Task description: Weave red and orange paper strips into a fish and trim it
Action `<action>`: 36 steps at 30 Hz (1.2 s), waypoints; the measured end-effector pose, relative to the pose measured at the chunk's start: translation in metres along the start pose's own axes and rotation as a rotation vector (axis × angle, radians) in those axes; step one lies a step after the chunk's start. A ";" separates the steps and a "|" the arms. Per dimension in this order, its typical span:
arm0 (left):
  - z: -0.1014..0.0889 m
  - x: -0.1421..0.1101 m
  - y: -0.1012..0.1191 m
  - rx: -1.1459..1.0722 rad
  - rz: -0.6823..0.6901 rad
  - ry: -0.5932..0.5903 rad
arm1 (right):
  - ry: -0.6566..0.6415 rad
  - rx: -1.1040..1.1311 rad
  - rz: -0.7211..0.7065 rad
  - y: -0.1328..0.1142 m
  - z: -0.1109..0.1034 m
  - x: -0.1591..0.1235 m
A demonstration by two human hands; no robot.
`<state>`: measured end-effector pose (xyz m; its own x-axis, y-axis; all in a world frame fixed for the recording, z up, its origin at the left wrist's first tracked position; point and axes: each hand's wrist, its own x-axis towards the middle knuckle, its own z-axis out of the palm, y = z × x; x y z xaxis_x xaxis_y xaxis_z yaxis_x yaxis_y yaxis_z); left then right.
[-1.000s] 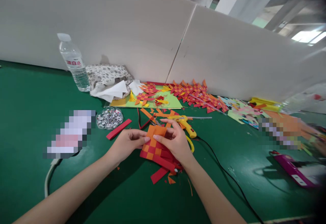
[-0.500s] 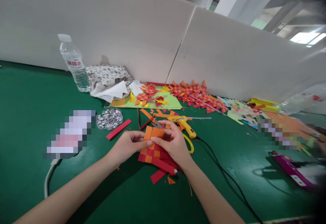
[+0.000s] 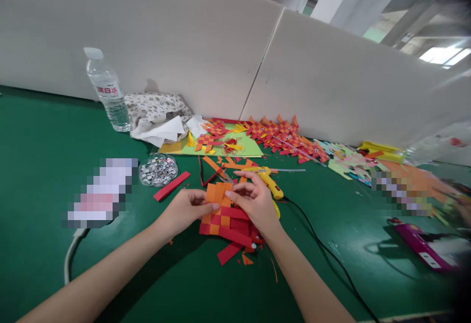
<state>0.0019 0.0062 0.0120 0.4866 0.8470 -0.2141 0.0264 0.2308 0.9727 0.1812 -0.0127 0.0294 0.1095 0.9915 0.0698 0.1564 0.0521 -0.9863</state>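
Note:
In front of me, a woven paper piece (image 3: 215, 215) of red and orange strips hangs between my hands, its orange strip ends pointing up and its red ones to the right. My left hand (image 3: 188, 210) pinches its left edge, thumb in front and fingers behind. On the other side, the thumb of my right hand (image 3: 255, 200) presses on the orange strips near their upper right, with the middle fingers curled behind and the index finger lifted. Under the right hand lie loose red strips (image 3: 230, 253) and scissors with a yellow handle (image 3: 277, 209), mostly covered.
A yellow glue gun (image 3: 271, 184) trails a black cord. Googly eyes (image 3: 159, 170) fill a clear tray beside a red strip (image 3: 171, 186). Finished woven fish (image 3: 283, 134) are heaped by the partition. A water bottle (image 3: 108, 95), tissue pack (image 3: 156, 112) and purple power strip (image 3: 421, 245) stand around.
My right hand has shifted slightly right and its thumb has slid to the edge of the orange strips, uncovering more of the red ones. My left hand stays nearly still.

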 end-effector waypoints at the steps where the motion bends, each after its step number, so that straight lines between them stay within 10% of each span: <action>1: 0.000 0.000 0.000 -0.013 0.000 -0.009 | 0.001 0.000 -0.001 -0.001 0.000 0.000; 11: 0.000 -0.001 -0.006 -0.103 0.002 -0.077 | -0.064 -0.051 -0.046 0.002 0.008 -0.007; 36: -0.006 0.000 0.004 -0.240 -0.109 0.199 | -0.135 0.174 0.150 -0.004 0.000 -0.003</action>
<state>-0.0028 0.0101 0.0153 0.3112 0.8827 -0.3522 -0.1492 0.4114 0.8991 0.1804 -0.0155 0.0337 -0.0147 0.9960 -0.0881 -0.0244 -0.0884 -0.9958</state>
